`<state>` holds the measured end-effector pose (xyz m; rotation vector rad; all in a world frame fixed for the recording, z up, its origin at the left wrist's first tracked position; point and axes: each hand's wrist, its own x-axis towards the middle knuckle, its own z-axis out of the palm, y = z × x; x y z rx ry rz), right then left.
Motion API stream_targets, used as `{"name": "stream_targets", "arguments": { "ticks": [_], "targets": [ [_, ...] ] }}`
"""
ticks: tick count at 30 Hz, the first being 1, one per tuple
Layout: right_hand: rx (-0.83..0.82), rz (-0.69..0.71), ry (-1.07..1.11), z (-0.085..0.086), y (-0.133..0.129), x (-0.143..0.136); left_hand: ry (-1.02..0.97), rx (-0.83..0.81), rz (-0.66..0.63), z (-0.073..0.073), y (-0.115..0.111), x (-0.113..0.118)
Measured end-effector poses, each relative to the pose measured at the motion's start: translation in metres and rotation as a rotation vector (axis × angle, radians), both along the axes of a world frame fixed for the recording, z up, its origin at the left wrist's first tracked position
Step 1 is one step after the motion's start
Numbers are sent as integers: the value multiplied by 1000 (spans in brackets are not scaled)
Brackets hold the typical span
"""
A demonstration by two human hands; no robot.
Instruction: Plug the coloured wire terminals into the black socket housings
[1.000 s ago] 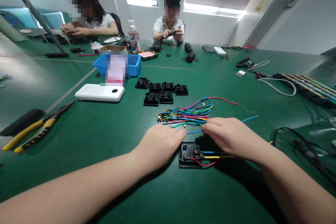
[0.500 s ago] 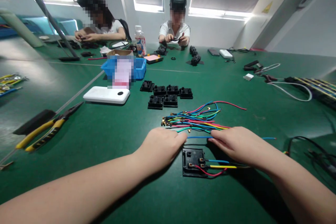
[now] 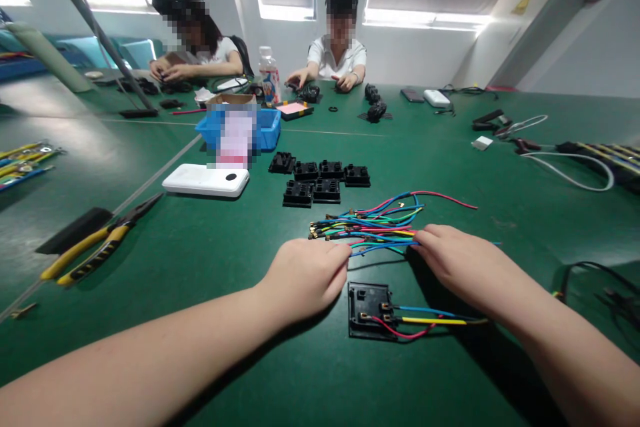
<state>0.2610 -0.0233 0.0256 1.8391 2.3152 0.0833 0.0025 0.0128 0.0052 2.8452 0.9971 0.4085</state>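
My left hand (image 3: pixel 313 273) is closed on one end of a blue wire (image 3: pixel 373 250), with its fingers pressed together. Farther along the same wire, my right hand (image 3: pixel 445 255) pinches it, and the wire's tip sticks out beyond the hand. Just behind both hands lies a bundle of coloured wires (image 3: pixel 370 220) with small brass terminals at the left ends. In front of the hands, a square black housing (image 3: pixel 369 310) lies on the green table; blue, yellow and red wires run from it to the right, under my right forearm.
Several black housings (image 3: pixel 327 190) sit beyond the wires. On the left are yellow-handled pliers (image 3: pixel 95 250), a white power bank (image 3: pixel 205 180) and a blue bin (image 3: pixel 270 130). Two people sit across the table (image 3: pixel 225 233). Black cables (image 3: pixel 595 287) lie at the right.
My right hand has moved slightly up and right along the blue wire, which now lies closer to the bundle. The person opposite has lowered and parted their hands.
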Motion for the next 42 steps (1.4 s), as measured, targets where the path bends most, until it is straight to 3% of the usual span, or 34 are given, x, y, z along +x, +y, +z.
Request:
{"name": "stream_targets", "arguments": {
  "ticks": [6, 15, 18, 22, 27, 37, 42],
  "targets": [
    [32, 19, 11, -6, 4, 8, -156, -75, 93, -1, 2, 1],
    [56, 81, 127, 0, 7, 4, -366, -93, 76, 0, 3, 0],
    [-44, 116, 218, 3, 3, -4, -334, -80, 6, -1, 4, -1],
    [-151, 122, 293, 1, 0, -11, -148, -24, -120, 0, 3, 0],
    [-113, 80, 302, -2, 1, -12, -35, 29, -64, 0, 3, 1],
    [-127, 83, 254, -1, 1, -13, -79, 50, -75, -1, 3, -1],
    [-197, 205, 329, 0, -2, -21, -165, 106, -184, -6, 4, 0]
  ]
}}
